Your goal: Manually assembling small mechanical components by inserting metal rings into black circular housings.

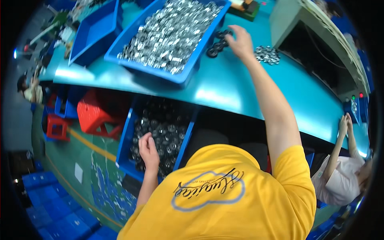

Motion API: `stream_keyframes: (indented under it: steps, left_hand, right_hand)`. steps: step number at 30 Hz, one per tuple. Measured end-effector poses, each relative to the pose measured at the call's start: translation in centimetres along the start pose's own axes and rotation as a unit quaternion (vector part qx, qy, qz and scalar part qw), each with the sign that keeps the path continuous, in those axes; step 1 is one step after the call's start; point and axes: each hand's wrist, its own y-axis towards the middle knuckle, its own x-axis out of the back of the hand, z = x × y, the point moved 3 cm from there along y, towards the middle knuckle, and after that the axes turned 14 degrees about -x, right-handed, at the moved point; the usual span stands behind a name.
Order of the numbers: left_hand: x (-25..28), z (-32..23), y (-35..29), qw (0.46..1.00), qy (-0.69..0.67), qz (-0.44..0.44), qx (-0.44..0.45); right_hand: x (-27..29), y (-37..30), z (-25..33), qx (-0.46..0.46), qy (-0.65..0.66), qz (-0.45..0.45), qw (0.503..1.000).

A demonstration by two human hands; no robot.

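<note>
Black round parts (215, 51) clustered on counter (226, 88), back from near edge, between blue tray (150, 70) of shiny metal pieces (172, 32) and small metal pile (267, 55). Right grip (241, 43) at round parts, thumb and fingers spread apart. Left grip (149, 154) over blue bin (125, 142) of black discs (168, 138), below counter's near edge; fingers half-curled, can't tell if pinching anything.
</note>
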Motion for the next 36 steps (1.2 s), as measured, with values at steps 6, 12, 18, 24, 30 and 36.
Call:
stream_keyframes:
  steps: [6, 12, 18, 24, 30, 36]
  left_hand:
    - [-5.1, -6.4, 2.3, 0.985, -0.151, 0.076, -0.016]
    - [-11.1, -15.7, 8.2, 0.939, -0.010, 0.131, -0.317]
    - [-15.9, -19.5, 12.8, 0.915, 0.160, 0.165, -0.332]
    - [-16.9, -19.4, 14.1, 0.904, 0.185, 0.183, -0.341]
    - [-12.3, -17.9, 9.2, 0.928, 0.043, 0.074, -0.363]
    - [-9.4, -14.3, 6.0, 0.952, 0.006, 0.064, -0.298]
  right_hand:
    - [-6.4, 1.9, -0.5, -0.129, -0.101, 0.152, 0.975]
    - [-2.1, -5.9, 2.1, 0.001, -0.041, 0.136, 0.990]
    - [2.1, -11.0, 5.8, 0.062, -0.040, 0.151, 0.986]
    - [1.9, -12.5, 8.0, -0.004, -0.099, 0.128, 0.987]
    - [4.8, -16.6, 9.6, 0.029, -0.068, 0.139, 0.987]
    - [6.4, -19.7, 11.3, 0.046, -0.053, 0.160, 0.985]
